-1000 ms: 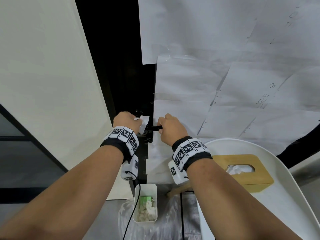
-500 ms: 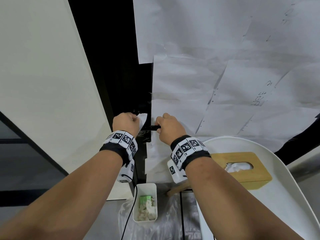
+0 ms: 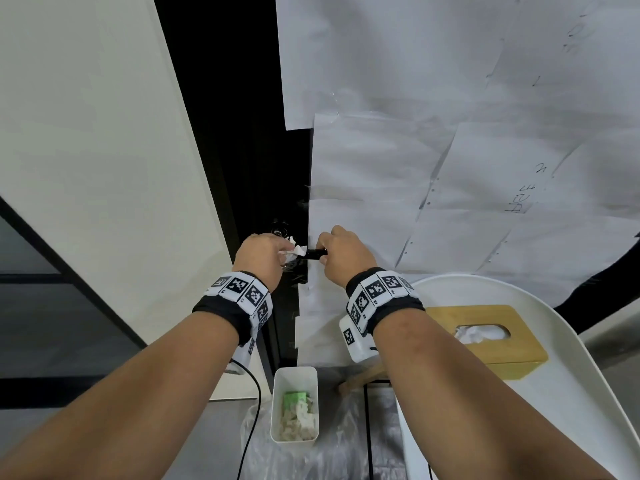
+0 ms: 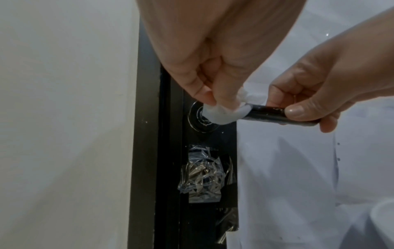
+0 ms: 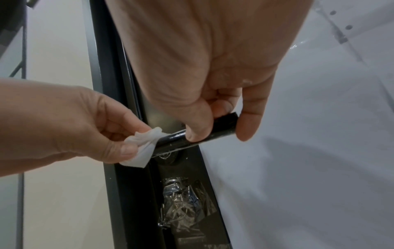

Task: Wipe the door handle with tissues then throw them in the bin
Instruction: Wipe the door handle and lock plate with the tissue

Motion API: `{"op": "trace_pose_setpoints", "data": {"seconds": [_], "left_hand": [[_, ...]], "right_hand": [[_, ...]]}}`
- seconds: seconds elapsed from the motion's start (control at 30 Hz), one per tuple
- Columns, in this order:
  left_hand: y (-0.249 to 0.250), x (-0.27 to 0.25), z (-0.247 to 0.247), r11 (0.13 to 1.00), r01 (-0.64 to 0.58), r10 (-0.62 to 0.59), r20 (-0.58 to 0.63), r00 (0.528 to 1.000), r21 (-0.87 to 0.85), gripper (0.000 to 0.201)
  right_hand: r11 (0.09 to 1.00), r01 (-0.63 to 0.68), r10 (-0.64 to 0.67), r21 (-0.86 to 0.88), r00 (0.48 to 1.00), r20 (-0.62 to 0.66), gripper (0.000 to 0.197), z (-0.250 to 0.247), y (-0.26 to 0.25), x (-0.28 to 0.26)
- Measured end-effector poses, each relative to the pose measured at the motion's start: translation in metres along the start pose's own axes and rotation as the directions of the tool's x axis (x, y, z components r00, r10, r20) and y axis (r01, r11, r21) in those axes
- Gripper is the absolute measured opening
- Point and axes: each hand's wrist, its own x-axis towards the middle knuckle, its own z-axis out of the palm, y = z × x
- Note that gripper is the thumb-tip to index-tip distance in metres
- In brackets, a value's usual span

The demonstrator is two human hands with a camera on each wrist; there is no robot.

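Door handle (image 4: 277, 114): black, glossy lever, lying roughly level on the dark edge strip of a door papered over with white sheets (image 3: 450, 168). Its round base plate (image 4: 202, 123) is sitting just above a patch of crinkled clear tape (image 4: 202, 178).

Step in hand: wiping. You are pinching a crumpled white tissue (image 4: 224, 112) in your left hand (image 3: 258, 254), fingers and thumb curled round it, and pressing it against the lever's inner end, right by the base plate. Your right hand (image 3: 341, 252) is gripping the lever's outer end, thumb under and fingers over, apparently steadying it.

Next move, as a judgement: you are needing to draw the tissue outward along the bar, so the right hand is going to have to give way for its covered end to get wiped.

Disposal: a small white bin (image 3: 294, 407), already holding scraps, is standing on the floor below your wrists. A wooden tissue box (image 3: 485, 334) is resting on the white table (image 3: 571, 410) to your right.
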Motion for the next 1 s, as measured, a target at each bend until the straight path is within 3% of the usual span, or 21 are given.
{"op": "trace_pose_setpoints", "data": {"seconds": [0.1, 0.2, 0.33, 0.5, 0.7, 1.0], "left_hand": [[-0.001, 0.001, 0.001, 0.997, -0.010, 0.007, -0.047, 0.999, -0.078, 0.022], [-0.003, 0.003, 0.007, 1.000, -0.020, 0.021, -0.083, 0.996, 0.016, 0.019], [-0.004, 0.010, 0.008, 0.989, 0.108, -0.124, -0.171, 0.978, -0.096, 0.023], [-0.002, 0.018, 0.000, 0.981, 0.116, -0.158, -0.298, 0.941, -0.157, 0.024], [0.005, 0.030, 0.003, 0.962, 0.269, -0.274, -0.145, 0.951, -0.058, 0.016], [0.003, 0.044, 0.002, 0.939, 0.334, -0.344, -0.182, 0.921, -0.084, 0.020]], "right_hand": [[1.000, 0.000, 0.000, -0.011, 1.000, -0.008, 0.016, 0.001, -0.001, -0.001], [1.000, 0.005, -0.005, -0.012, 1.000, -0.013, 0.016, 0.001, -0.001, -0.001], [1.000, 0.006, -0.007, -0.009, 1.000, -0.014, 0.015, 0.000, 0.000, -0.001], [1.000, 0.009, -0.009, -0.001, 1.000, -0.009, 0.014, 0.000, 0.001, 0.000], [1.000, 0.005, -0.006, -0.013, 1.000, -0.022, 0.012, 0.002, 0.001, 0.001], [1.000, 0.018, -0.018, -0.007, 1.000, -0.011, 0.013, 0.002, 0.003, 0.002]]}}
